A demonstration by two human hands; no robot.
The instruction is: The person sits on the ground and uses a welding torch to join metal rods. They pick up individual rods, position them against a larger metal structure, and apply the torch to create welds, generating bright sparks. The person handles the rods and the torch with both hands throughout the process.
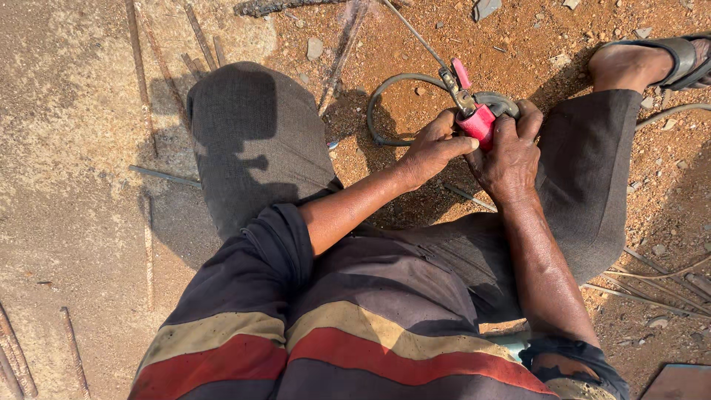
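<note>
I am squatting over reddish dirt. My right hand (511, 152) grips the red handle of a welding electrode holder (476, 120), whose metal jaw clamps a thin welding rod (415, 33) running up and to the left. My left hand (432, 150) rests against the holder's left side, with fingers touching the red grip. A grey cable (385, 89) loops from the holder across the ground between my knees.
Rusty steel rods (141, 70) lie on the pale concrete at left, with more rods (15, 355) at the bottom left. Thin wires (659, 281) cross the dirt at right. My sandalled foot (652, 59) is at top right, and small stones are scattered about.
</note>
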